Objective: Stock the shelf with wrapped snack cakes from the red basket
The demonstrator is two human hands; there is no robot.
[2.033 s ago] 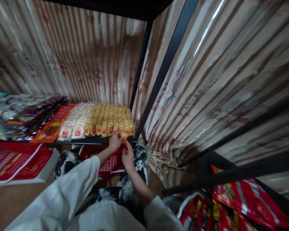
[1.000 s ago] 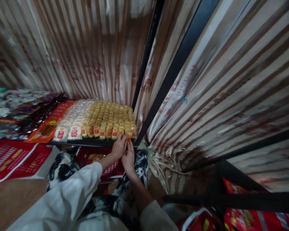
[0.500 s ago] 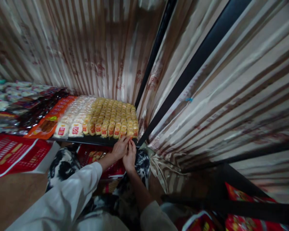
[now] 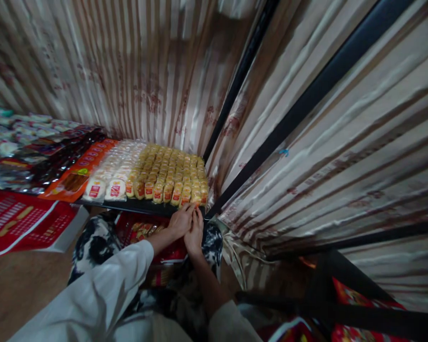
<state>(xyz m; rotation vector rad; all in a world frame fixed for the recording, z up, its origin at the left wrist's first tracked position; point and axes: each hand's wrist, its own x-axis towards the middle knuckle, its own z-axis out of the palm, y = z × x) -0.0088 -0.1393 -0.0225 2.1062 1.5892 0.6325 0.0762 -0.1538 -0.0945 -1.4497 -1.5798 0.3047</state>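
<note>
Rows of small yellow cakes in clear wrappers with red labels [image 4: 171, 173] stand packed at the right end of a black shelf [image 4: 131, 204]. Against the front of the last rows, near the shelf's corner, my left hand [image 4: 181, 222] and my right hand [image 4: 194, 233] are pressed side by side. Both have their fingers drawn together, and the tips meet by the lowest cakes at the corner. A small reddish spot shows at the fingertips. Whatever the fingers hold is hidden. White round wrapped cakes [image 4: 116, 187] line up left of the yellow ones.
Orange snack packets [image 4: 71, 185] and dark packets [image 4: 62, 159] lie farther left. A red printed bag [image 4: 24, 223] hangs in front. Below the shelf, another red package [image 4: 146, 230] sits between my knees. Black frame bars [image 4: 271, 147] slant up before a striped curtain [image 4: 342, 156].
The view has shifted slightly, so the shelf sits a little farther right. My hands stay together at the same corner, the right one lying a bit closer alongside the left.
</note>
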